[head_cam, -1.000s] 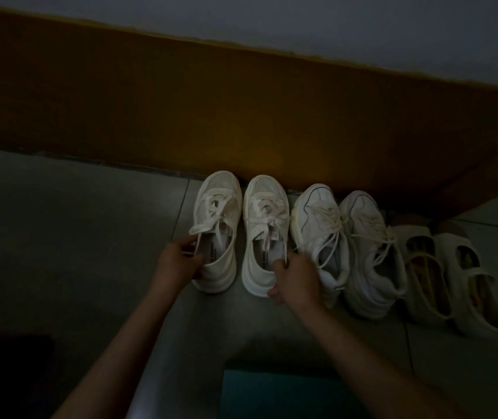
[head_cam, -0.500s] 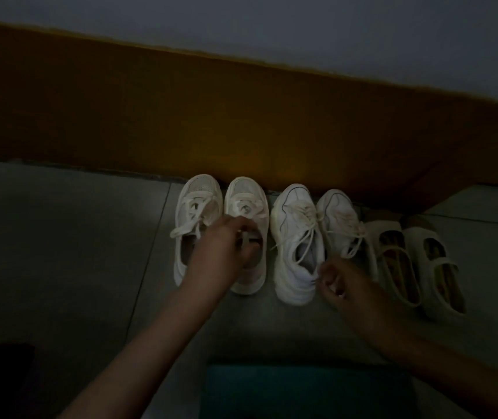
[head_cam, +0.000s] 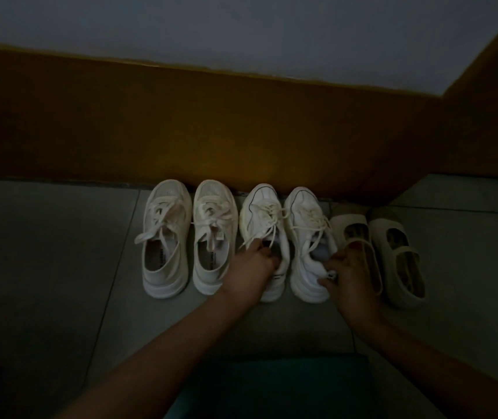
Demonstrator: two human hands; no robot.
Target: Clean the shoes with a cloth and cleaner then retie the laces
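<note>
Left grip (head_cam: 252, 266) curls into the mouth of the left white sneaker (head_cam: 261, 213) and right grip (head_cam: 352, 267) clasps the heel of the right white sneaker (head_cam: 305, 213), both standing on the floor (head_cam: 45, 267) at twelve o'clock, toes to the wall (head_cam: 181, 131). Cream sneakers (head_cam: 166, 237) sit at ten o'clock, strap shoes (head_cam: 392, 237) at two, and the laces (head_cam: 274, 213) lie threaded. No cloth or cleaner shows, so I judge that cleaning and retying all lie ahead.

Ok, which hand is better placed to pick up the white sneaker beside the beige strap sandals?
Right, probably. The right hand grips the heel of that white lace-up sneaker; the left hand curls into the neighbouring white sneaker.
</note>
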